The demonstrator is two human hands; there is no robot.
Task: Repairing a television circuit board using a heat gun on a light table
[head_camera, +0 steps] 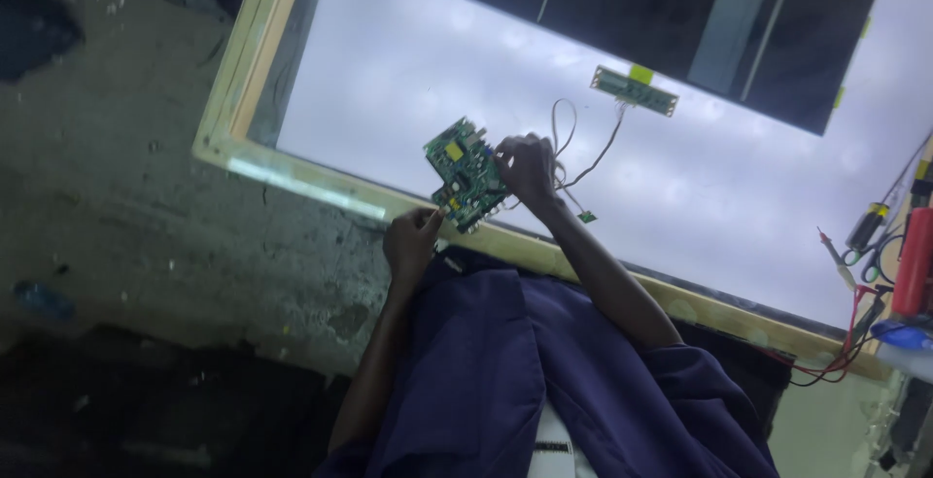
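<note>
A: What is counted in the head view?

B: One green circuit board (pixel 465 175), flat and rectangular, and one narrow strip board (pixel 634 90) joined by thin wires (pixel 593 159) are seen on a glowing white panel (pixel 408 60).

A: And the hands?

B: The board's lower corner is pinched by the left hand (pixel 412 241); its right edge is gripped by the right hand (pixel 526 169).

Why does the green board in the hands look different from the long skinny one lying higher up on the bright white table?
The green circuit board is wide and squarish; the narrow strip board is long and thin. The green circuit board is gripped by the left hand and right hand; the narrow strip board lies flat on the lit white panel, untouched. Both have wires coming off them.
</note>
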